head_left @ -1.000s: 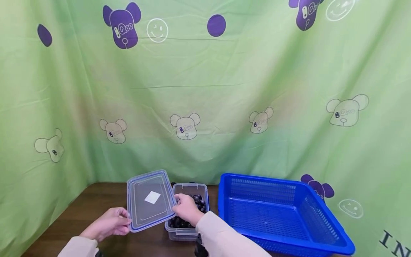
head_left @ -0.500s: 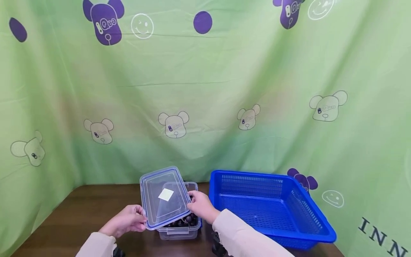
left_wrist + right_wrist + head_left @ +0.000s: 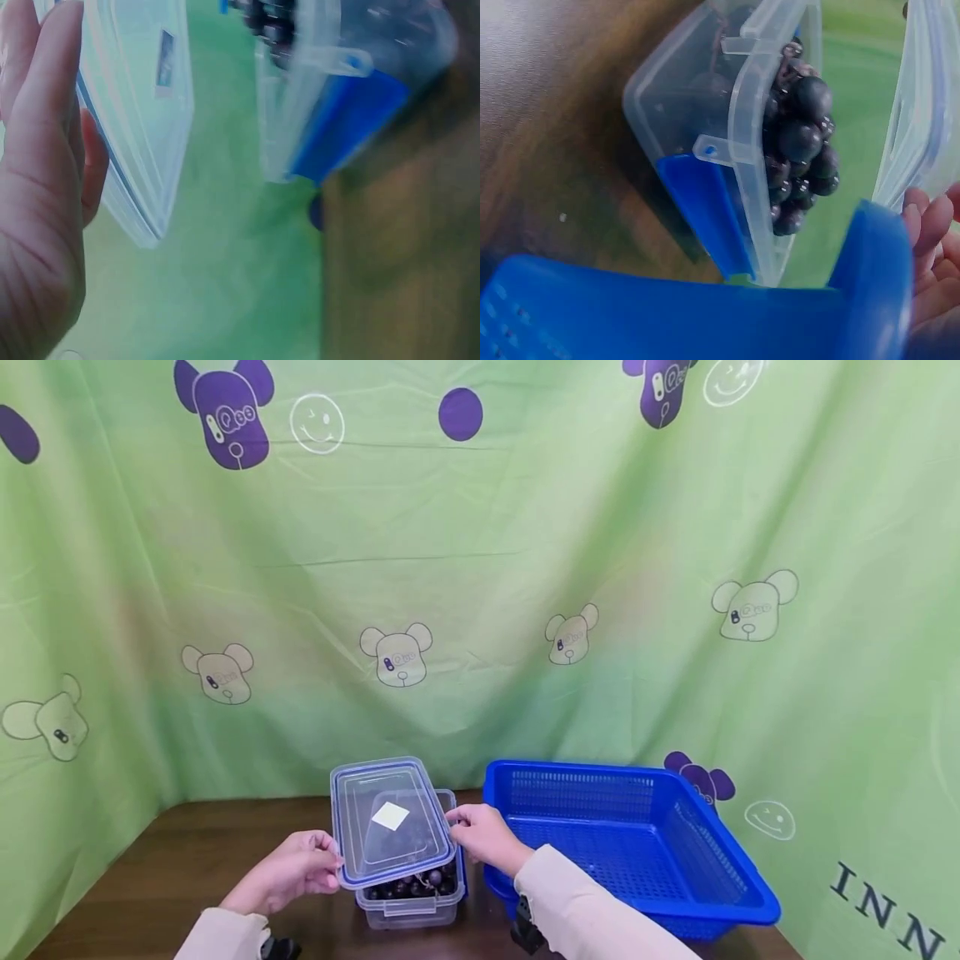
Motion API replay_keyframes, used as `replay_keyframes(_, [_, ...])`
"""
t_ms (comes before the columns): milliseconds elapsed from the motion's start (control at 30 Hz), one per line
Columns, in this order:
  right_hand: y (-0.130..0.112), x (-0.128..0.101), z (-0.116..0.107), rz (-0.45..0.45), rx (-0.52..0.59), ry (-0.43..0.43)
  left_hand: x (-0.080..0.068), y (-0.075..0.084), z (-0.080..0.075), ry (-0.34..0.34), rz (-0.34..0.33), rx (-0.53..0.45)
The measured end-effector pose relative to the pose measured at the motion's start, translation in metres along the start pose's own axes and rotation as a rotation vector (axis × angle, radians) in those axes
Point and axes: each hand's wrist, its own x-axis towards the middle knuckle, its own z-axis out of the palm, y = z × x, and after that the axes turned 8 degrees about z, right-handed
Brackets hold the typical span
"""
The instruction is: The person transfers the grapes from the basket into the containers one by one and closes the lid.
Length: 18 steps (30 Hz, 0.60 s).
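Note:
Both hands hold a clear plastic lid (image 3: 397, 852) with a blue seal and a white square label (image 3: 391, 816). My left hand (image 3: 296, 870) pinches its left edge near the front corner, and my right hand (image 3: 487, 837) pinches its right edge. The lid is tilted above a clear container (image 3: 412, 910), apart from its rim in the wrist views. Dark grapes (image 3: 802, 142) fill the container and bulge above its rim. A blue clip (image 3: 705, 210) hangs down the container's side. Much of the container's back is seen only through the lid.
Right of the container stands a large blue plastic basket (image 3: 622, 914), its near left corner close to my right hand. Both rest on a brown wooden table (image 3: 202, 860). A green printed curtain (image 3: 480, 710) hangs behind and at the sides.
The lid has moved right, from beside the container to over it, and now lies flatter. Both hands have travelled with it, keeping their hold. The head view has shifted right.

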Motion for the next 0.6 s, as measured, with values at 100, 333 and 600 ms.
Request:
replay_keyframes(100, [-0.001,0.005,-0.002,-0.033,0.019,-0.006,-0.003,0.010,-0.001,0.019,0.011,-0.013])
replay_keyframes(333, [-0.004,0.012,0.001,-0.205,0.023,0.058,-0.005,0.026,0.001,0.006,0.054,-0.090])
replay_keyframes(600, [-0.004,0.017,0.010,-0.332,-0.034,0.302,-0.004,0.034,0.002,0.005,0.039,-0.105])
